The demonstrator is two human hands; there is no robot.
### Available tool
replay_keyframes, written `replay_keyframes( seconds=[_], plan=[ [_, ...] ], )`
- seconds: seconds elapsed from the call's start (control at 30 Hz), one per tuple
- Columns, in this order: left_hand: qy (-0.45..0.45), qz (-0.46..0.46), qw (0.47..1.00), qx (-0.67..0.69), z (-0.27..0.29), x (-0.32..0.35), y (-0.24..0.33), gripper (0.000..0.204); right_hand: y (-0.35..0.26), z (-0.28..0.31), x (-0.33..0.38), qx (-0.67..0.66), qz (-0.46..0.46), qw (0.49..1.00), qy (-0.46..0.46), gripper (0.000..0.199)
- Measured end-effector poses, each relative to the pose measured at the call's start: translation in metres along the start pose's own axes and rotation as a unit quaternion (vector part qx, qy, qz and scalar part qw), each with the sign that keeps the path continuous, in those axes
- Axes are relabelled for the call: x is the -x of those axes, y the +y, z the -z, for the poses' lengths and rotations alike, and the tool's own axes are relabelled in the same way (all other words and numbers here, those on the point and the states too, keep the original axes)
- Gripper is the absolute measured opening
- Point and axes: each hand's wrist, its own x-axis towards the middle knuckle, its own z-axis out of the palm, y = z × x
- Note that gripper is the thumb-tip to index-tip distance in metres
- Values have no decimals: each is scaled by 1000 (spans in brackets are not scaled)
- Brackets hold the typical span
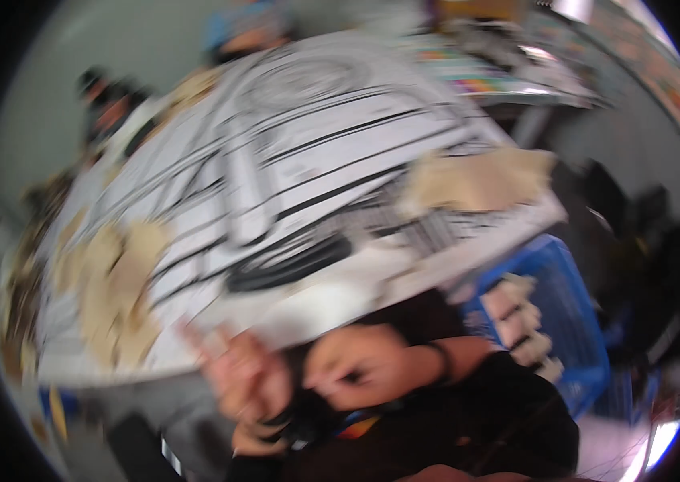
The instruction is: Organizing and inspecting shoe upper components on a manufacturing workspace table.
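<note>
The whole picture is smeared by motion. My left hand is just off the near table edge, its fingers apart and stretched toward the table; I make out nothing held in it. Close beside it, in front of my body, my right hand is curled closed, and what its fingers hold, if anything, is hidden. Beyond both hands a white sheet-like piece lies along the table edge. A black curved strip rests just past it. Under these spreads a white table surface with black line patterns.
Beige flat pieces lie at the table's left, another beige piece at its right. A blue crate stands by my right side, with pale bundles in it. Another person is at the far side.
</note>
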Motion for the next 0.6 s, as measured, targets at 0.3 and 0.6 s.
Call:
replay_keyframes(
  seconds=[0.3, 0.6],
  plan=[
    [-600, 1, 768, 224, 64, -75, -10, 76, -2, -7, -3, 37, 42, 998, -43, 24],
    [-223, 79, 857, 457, 66, -19, -5, 34, -17, 7, 1, 41, 67, 996, -32, 17]
  ],
)
